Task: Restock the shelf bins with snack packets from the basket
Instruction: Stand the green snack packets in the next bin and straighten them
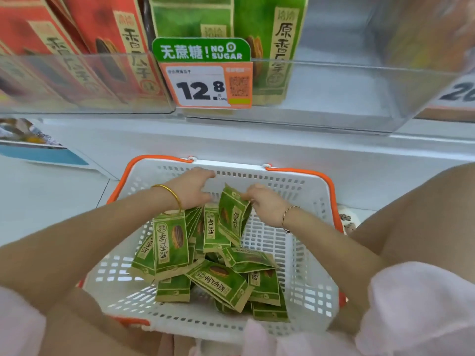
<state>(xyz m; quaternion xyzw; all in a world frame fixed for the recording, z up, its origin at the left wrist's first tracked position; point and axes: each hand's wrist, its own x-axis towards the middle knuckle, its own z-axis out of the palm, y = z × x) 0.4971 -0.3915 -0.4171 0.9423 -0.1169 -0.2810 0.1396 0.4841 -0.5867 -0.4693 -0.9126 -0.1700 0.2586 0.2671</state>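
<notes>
A white basket (305,258) with orange handles sits low in front of me, holding several green snack packets (218,281). My right hand (264,204) pinches the top edge of one upright green packet (232,214) near the basket's far wall. My left hand (192,188) reaches in beside it, fingers spread and loosely bent over a row of standing packets (198,222); it grips nothing I can see. Above, a clear shelf bin (334,98) holds a few green packets (272,47) at its left side.
A clear bin (84,83) at upper left is full of red packets (102,39). A price tag reading 12.8 (208,83) hangs on the green bin's front. A white shelf ledge (231,140) runs between bins and basket. My knees flank the basket.
</notes>
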